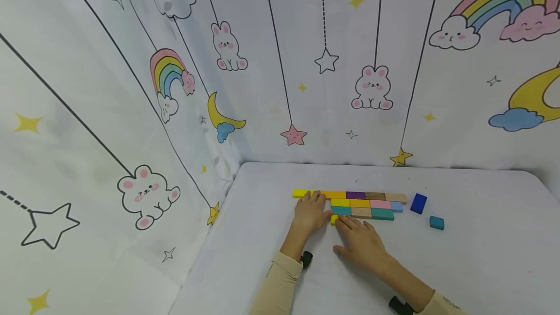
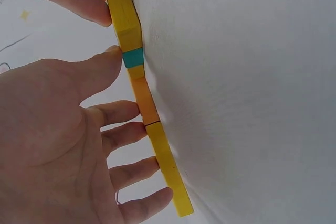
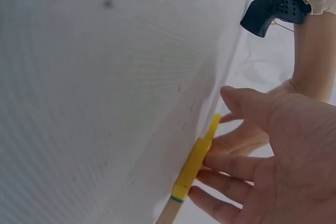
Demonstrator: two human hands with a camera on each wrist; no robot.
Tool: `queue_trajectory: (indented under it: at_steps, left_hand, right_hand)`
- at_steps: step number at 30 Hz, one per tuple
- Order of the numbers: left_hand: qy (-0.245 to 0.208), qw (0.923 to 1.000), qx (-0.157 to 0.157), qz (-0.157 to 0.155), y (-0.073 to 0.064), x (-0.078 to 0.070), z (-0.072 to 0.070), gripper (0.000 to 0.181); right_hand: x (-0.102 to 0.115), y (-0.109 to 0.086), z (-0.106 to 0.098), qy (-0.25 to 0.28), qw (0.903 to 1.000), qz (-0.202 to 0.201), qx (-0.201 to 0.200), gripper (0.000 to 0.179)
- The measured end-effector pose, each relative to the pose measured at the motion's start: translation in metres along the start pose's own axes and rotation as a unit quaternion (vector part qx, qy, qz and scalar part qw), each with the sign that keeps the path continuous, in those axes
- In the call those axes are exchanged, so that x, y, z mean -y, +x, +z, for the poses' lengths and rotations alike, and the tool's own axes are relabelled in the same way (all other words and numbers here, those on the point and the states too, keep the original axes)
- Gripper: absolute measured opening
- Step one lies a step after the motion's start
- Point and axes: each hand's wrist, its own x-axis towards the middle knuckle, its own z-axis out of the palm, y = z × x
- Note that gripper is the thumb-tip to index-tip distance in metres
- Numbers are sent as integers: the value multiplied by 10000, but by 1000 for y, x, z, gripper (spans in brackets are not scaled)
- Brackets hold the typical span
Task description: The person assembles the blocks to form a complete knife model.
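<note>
Flat wooden blocks lie in rows. My left hand (image 1: 309,213) touches the back row with fingertips on a yellow block (image 2: 170,169) and an orange block (image 2: 145,98); its thumb is at a teal block (image 2: 133,57). Right of these in that row are a purple block (image 1: 355,195), a brown block (image 1: 375,196) and a tan block (image 1: 395,198). My right hand (image 1: 363,242), fingers extended and thumb apart, touches the front yellow block (image 1: 334,219), partly hidden by its fingertips. Behind it runs a row of teal, tan and green blocks (image 1: 382,214).
Another row holds yellow, orange, pink and light blue blocks (image 1: 396,207). To the right, a dark blue block (image 1: 418,203) and a teal block (image 1: 436,222) lie loose on the white table (image 1: 490,256). A patterned white curtain (image 1: 271,101) hangs behind and at the left.
</note>
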Motion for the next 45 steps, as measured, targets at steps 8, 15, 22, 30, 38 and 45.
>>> queue_trajectory:
  at_steps: [8, 15, 22, 30, 38, 45]
  left_hand:
    - [97, 9999, -27, 11, -2, -1, 1, 66]
    - [154, 9998, -54, 66, -1, -2, -2, 65]
    - [30, 9999, -88, 65, -2, -4, -5, 64]
    - [-87, 9999, -5, 49, -2, -2, -4, 64]
    - [-176, 9998, 30, 34, -3, 1, -1, 65]
    - [-209, 9998, 56, 22, -2, 0, 0, 64]
  right_hand:
    - [0, 0, -2, 135, 9999, -55, 41, 74]
    - [-14, 1, -19, 351, 9992, 202, -65, 75]
    - [-55, -3, -42, 604, 9967, 438, -330, 72]
    - [-115, -15, -54, 797, 9935, 446, -681, 68]
    - [-162, -25, -56, 611, 9923, 510, -947, 65]
    - [-187, -29, -58, 391, 9925, 638, -963, 67]
